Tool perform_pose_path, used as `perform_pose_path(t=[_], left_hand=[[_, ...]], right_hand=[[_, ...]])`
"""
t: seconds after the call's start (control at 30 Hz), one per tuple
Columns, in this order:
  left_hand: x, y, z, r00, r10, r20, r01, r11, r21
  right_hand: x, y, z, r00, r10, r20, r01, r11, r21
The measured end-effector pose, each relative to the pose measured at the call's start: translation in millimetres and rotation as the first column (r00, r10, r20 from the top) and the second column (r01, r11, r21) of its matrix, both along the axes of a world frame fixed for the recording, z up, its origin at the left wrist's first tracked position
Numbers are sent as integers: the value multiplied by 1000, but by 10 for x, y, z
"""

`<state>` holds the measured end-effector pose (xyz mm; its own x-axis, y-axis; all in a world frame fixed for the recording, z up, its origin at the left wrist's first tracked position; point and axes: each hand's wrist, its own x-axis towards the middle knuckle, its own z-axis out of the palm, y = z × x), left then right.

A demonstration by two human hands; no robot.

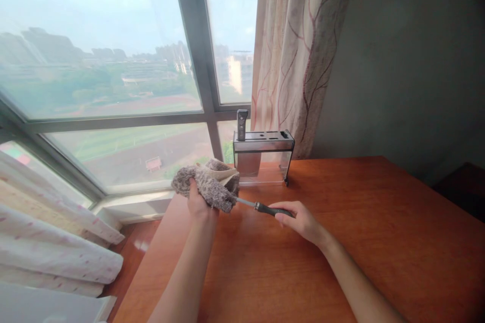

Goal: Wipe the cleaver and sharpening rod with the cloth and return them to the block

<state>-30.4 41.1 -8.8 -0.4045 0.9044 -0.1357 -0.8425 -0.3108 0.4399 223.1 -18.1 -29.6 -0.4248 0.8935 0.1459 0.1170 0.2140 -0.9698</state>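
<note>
My right hand (299,219) is closed round the black handle of a sharpening steel (273,210). Its thin metal rod runs left into a fluffy grey-brown cleaning cloth (212,186), which hides the far end. My left hand (200,204) grips this cloth from below and in front, bunched around the rod, with the thumb on top. Both hands are above the table. Just behind the cloth stands a clear-sided knife block (265,142) with a slotted metal top. One knife (241,125) sits in its left slot, handle up and broad blade visible through the clear side.
The wooden table (341,262) reaches from the near edge to the wall and window. A large window (113,86) fills the left and back. A patterned curtain (299,50) hangs behind the knife block, and another curtain (56,242) is at the lower left.
</note>
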Motion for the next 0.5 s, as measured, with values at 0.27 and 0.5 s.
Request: perform_pose_path(t=[0.27, 0.5], left_hand=[[201, -130, 106, 999, -23, 34, 19, 991, 133], [337, -191, 99, 995, -95, 29, 92, 992, 84]], right_hand=[[-135, -5, -147, 982, -46, -185, -4, 965, -261], [-324, -27, -221, 988, -62, -142, 37, 985, -171]])
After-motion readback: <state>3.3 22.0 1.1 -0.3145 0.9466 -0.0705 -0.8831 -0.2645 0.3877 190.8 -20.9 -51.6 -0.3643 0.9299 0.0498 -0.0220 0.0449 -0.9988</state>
